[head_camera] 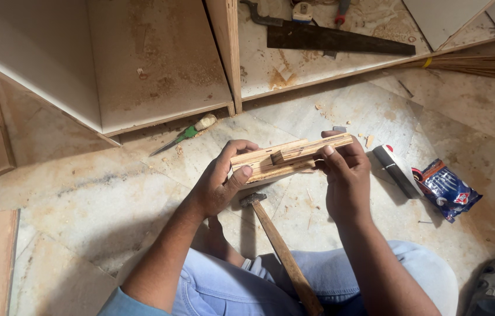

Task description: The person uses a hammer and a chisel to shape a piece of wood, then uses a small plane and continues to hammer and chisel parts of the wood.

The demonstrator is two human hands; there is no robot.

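I hold a stack of short plywood strips [277, 159] in front of me over the marble floor. My left hand [219, 181] grips the stack's left end, thumb on its near edge. My right hand [344, 169] grips the right end, thumb pressing the narrow top strip [312, 147] against the wider pieces beneath. A wooden-handled hammer [277, 243] lies on the floor just below the strips, its head pointing away from me and its handle resting across my blue-jeaned leg.
An open plywood cabinet [160, 76] stands ahead, with a handsaw [335, 38] lying inside on sawdust. A green-handled screwdriver [184, 134] lies by its base. A dark flat bar [395, 169] and a blue packet [447, 188] lie at right; a broom [481, 64] beyond.
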